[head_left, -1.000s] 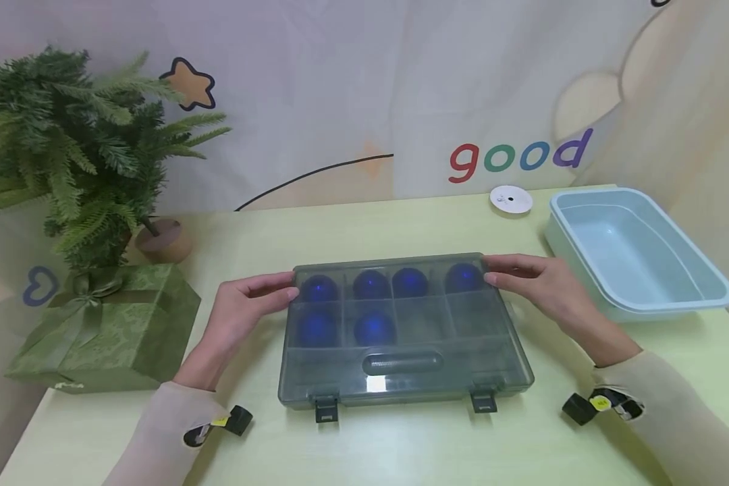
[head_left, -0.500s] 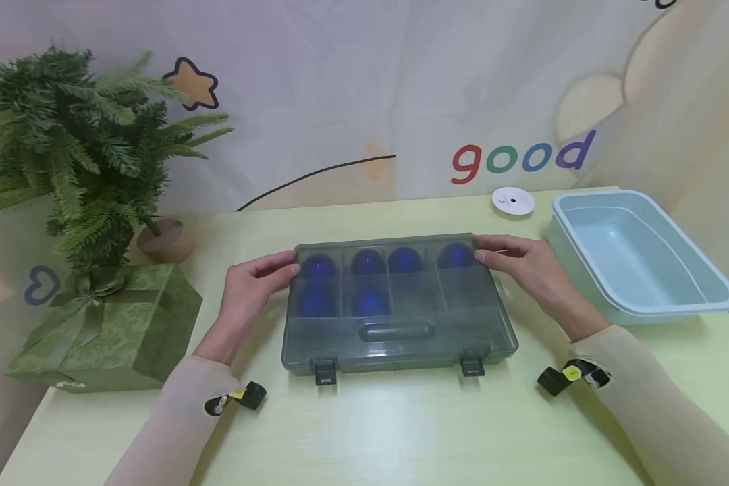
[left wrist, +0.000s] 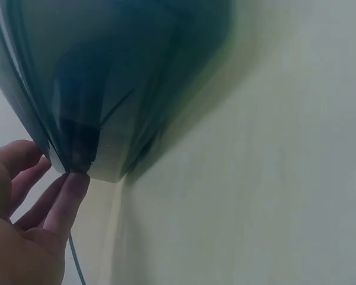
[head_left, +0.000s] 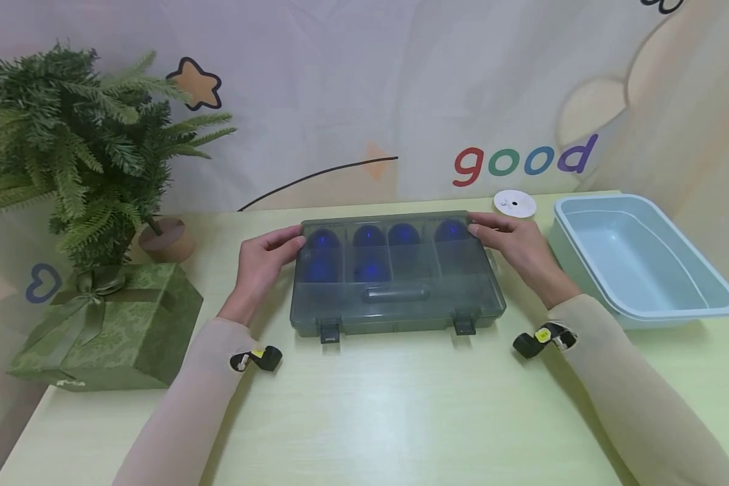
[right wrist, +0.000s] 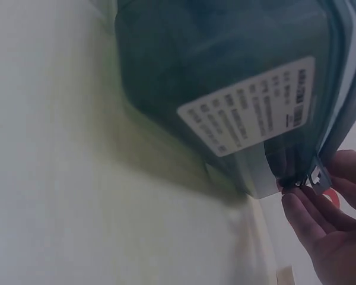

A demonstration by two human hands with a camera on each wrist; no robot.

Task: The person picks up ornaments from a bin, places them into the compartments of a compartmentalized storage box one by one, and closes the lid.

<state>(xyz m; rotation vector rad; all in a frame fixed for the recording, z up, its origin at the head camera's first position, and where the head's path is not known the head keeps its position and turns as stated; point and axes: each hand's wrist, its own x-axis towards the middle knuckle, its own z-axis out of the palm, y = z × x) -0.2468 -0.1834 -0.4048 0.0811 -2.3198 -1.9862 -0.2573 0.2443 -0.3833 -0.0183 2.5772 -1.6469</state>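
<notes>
A translucent grey compartment case (head_left: 395, 307) lies lid up at mid-table, its lid down. Several dark blue round objects (head_left: 322, 244) show through the lid in the rear compartments. Two black latches (head_left: 330, 333) stick out from its front edge. My left hand (head_left: 261, 266) grips the far left corner between thumb and fingers. At the far right corner my right hand (head_left: 519, 250) holds on likewise. In the right wrist view a white printed label (right wrist: 252, 107) is on the case's side. Whether the base touches the table cannot be told.
A light blue plastic basin (head_left: 644, 256) stands right of my right hand. Behind the case lies a white disc (head_left: 514, 204). On the left are a green gift box (head_left: 106, 331) with a bow and a potted artificial fir (head_left: 97, 155). A printed curtain (head_left: 316, 88) hangs behind.
Both hands have moved the case away from me, toward the table's back edge, keeping their grip on its far corners. The rest of the table looks unchanged.
</notes>
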